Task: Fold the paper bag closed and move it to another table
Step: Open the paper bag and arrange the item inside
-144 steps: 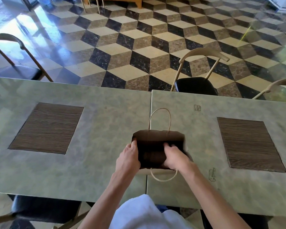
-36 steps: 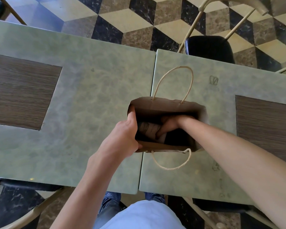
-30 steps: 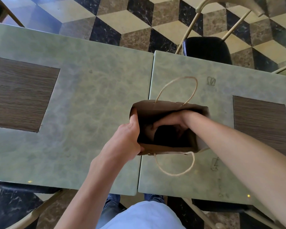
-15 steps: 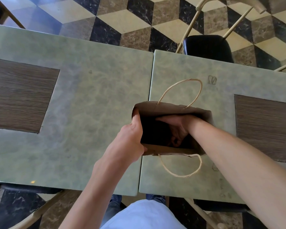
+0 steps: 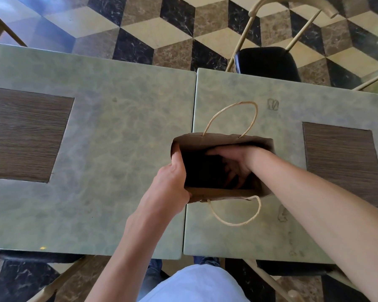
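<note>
A brown paper bag with twisted cord handles stands upright and open at the left edge of the right-hand green table, by the seam with the left table. My left hand grips the bag's left rim, thumb over the edge. My right hand reaches down inside the bag, fingers spread in the dark interior. I cannot tell whether it holds anything. The bag's bottom is hidden in shadow.
Each table has a dark wood inlay. A black-seated chair stands at the far side of the right table. More chairs are tucked under the near edge. The floor beyond is cube-patterned tile.
My right hand has gone deeper into the bag and opened its fingers; the light object seen inside earlier is no longer visible. My left hand keeps its grip on the rim.
</note>
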Motion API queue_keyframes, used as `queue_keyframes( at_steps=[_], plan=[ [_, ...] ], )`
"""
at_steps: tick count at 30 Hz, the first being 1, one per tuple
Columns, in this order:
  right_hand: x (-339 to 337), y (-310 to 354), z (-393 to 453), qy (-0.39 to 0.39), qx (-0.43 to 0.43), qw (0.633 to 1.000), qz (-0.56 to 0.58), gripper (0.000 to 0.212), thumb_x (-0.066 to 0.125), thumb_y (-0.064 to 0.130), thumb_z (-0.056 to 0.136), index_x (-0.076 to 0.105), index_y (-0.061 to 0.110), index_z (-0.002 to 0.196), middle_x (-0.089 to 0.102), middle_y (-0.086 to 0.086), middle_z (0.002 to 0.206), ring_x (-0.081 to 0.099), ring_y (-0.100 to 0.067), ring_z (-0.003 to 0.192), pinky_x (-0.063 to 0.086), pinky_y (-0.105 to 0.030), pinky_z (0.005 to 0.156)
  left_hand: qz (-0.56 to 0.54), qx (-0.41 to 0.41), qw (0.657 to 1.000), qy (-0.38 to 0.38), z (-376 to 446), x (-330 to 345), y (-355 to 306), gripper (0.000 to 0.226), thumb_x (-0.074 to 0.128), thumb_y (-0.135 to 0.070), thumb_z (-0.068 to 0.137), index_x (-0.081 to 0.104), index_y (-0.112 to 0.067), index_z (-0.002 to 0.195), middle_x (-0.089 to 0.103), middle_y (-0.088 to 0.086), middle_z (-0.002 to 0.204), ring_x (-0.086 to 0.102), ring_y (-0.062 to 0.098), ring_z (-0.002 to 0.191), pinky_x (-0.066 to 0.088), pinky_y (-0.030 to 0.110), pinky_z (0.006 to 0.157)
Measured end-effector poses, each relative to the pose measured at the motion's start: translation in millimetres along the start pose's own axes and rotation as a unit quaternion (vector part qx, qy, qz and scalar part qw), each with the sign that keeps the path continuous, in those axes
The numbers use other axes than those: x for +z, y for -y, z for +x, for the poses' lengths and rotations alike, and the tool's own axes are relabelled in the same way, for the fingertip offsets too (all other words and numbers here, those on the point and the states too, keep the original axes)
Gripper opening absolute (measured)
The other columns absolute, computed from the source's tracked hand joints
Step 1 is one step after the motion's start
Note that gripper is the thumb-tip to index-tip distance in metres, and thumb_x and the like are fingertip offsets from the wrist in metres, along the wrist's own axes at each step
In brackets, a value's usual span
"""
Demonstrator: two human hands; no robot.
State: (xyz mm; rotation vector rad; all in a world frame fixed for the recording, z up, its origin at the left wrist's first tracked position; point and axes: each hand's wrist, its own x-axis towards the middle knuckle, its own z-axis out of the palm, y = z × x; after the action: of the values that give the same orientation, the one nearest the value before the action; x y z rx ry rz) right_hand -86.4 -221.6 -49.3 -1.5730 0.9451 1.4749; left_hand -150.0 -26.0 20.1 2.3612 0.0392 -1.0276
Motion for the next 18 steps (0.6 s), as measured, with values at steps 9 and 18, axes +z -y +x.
queue_keyframes(
  at_steps=[9, 18],
  plan=[
    [5, -21, -31, -0.061, -0.084, 0.995, -0.004, 0.068, 0.07, 0.055, 0.079, 0.053, 0.017, 0.133, 0.062, -0.014, 0.127, 0.062, -0.037, 0.108, 0.047, -0.053, 0.098, 0.017, -0.003, 1.0, -0.007, 1, -3, 0, 0.104, 0.057, -0.002, 0.08, -0.017, -0.033, 0.146, 0.043, 0.005, 0.1, 0.057, 0.027, 0.084, 0.059, 0.042, 0.075],
    [-7, -78, -101, -0.082, -0.25, 0.965, -0.022, 0.055, 0.076, 0.012, 0.083, 0.055, 0.012, 0.133, 0.06, -0.006, 0.136, 0.056, -0.015, 0.124, 0.044, -0.035, 0.107, 0.031, 0.012, 0.999, -0.018, 2, -7, -1, 0.101, 0.052, -0.001, 0.081, -0.018, -0.034, 0.146, 0.041, 0.001, 0.087, 0.053, 0.021, 0.071, 0.056, 0.037, 0.064]
  ],
)
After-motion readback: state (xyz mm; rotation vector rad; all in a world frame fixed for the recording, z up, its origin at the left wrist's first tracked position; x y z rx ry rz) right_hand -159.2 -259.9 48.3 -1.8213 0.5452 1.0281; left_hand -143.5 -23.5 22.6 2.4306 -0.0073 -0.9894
